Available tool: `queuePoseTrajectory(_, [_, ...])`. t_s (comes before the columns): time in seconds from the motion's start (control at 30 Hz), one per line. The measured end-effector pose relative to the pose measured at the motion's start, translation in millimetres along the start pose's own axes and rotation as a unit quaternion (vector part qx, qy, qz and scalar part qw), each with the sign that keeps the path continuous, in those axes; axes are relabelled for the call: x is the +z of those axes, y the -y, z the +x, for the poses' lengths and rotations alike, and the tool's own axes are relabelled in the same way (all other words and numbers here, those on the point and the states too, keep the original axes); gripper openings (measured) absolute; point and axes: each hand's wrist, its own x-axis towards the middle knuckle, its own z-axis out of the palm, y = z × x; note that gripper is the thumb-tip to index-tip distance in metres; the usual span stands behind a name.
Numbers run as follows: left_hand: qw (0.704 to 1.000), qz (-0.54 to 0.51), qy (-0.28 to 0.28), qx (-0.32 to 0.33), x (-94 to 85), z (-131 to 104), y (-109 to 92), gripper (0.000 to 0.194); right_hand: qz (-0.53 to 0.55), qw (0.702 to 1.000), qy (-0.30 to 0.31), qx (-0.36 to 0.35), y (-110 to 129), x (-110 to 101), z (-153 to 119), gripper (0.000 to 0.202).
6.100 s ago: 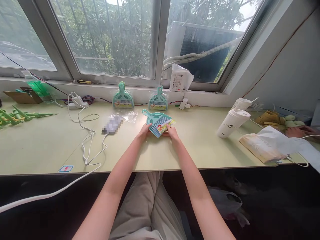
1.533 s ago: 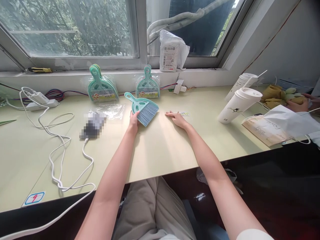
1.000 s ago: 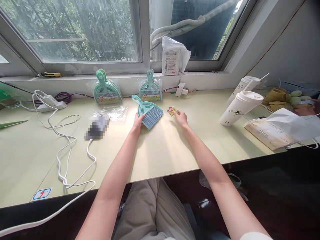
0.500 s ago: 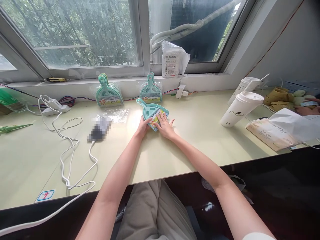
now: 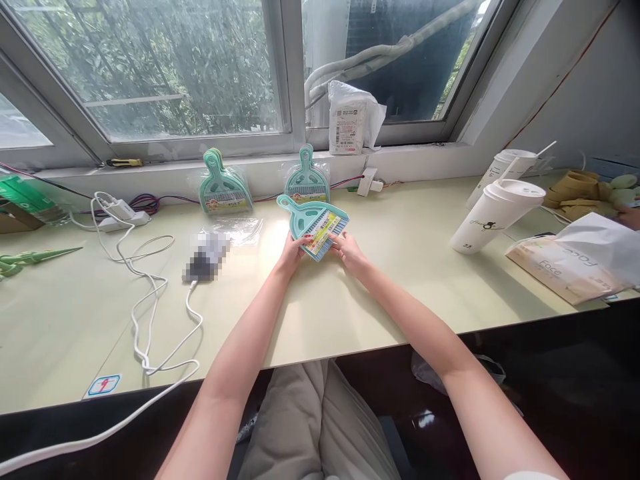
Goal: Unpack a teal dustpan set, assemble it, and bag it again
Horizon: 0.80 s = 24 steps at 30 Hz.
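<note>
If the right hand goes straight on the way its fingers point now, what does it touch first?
The right hand points up-left at the brush set it already touches; beyond that, probably the bagged set leaning at the sill, though depth is unclear.

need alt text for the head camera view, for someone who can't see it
A person's left hand and right hand hold a small teal brush and dustpan set with a colourful label on a pale table below a window. Two bagged sets lean against the sill behind it, and lidded cups stand to the right.

Left hand and right hand hold mini brush.
</note>
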Motion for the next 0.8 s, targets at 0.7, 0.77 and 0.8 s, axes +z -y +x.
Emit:
queuePoseTrajectory(0.7, [0.683,0.722,-0.1,0.049,-54.7,-5,-29,0.03,0.129,0.991,0.02,-0.019,19,-39,12,0.021])
queuePoseTrajectory(0.77, [0.684,0.719,-0.11,0.051,-42.9,-8,-27,0.031,0.125,0.992,0.009,-0.011,22,-44,13,0.019])
queuePoseTrajectory(0.8, [0.691,0.71,-0.122,0.058,-37.9,-9,-26,0.031,0.12,0.993,0.005,-0.006,23,-46,14,0.018])
